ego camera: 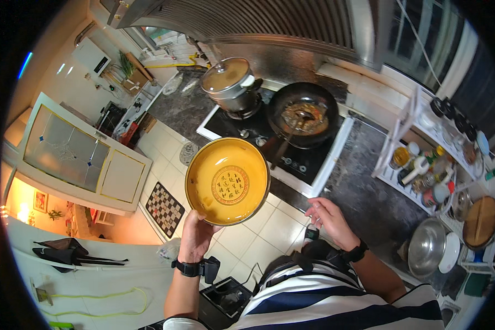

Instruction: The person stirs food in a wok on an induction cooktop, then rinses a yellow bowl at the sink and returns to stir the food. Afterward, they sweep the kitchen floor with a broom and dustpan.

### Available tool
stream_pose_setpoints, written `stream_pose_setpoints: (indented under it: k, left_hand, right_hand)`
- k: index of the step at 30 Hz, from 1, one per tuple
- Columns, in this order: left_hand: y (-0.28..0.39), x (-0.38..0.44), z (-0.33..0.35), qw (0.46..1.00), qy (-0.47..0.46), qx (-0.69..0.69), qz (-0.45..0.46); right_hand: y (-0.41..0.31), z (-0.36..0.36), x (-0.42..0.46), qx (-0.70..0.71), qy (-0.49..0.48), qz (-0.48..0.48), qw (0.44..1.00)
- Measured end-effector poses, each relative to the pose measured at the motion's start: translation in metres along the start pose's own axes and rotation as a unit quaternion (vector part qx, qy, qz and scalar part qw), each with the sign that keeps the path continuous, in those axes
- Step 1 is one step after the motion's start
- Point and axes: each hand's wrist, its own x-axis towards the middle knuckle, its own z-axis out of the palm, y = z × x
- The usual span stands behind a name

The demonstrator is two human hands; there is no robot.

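Observation:
My left hand (pixel 199 233) grips the near rim of a yellow glazed dish (pixel 206 169) with a dark edge. The dish is tilted so its inside faces me; printed characters sit in a ring at its centre. Off to the right, my right hand (pixel 328 216) hangs by the counter edge with fingers loosely apart and nothing in it. Beyond the dish, a black wok (pixel 278 97) on the gas hob holds brownish cooked food (pixel 303 117). A ladle (pixel 284 148) rests in the wok, its dark handle pointing toward me.
A lidded steel pot (pixel 235 97) stands on the hob's left burner, under the range hood (pixel 280 24). To the right are a white rack (pixel 404 189) of bottles and jars, a steel basin (pixel 427 247) and a white plate (pixel 450 252). A checkered mat (pixel 165 209) lies on the tiled floor.

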Motion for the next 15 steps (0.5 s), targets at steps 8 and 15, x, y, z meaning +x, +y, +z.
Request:
stream_pose_setpoints:
  k: [8, 15]
  left_hand:
    - [0.062, 0.120, -0.037, 0.998, -0.020, -0.059, 0.000]
    - [0.090, 0.247, -0.068, 0.987, -0.123, -0.053, -0.093]
  right_hand:
    - [0.001, 0.041, 0.141, 0.059, 0.099, 0.116, 0.987]
    - [0.002, 0.083, 0.217, 0.214, 0.223, 0.109, 0.945]
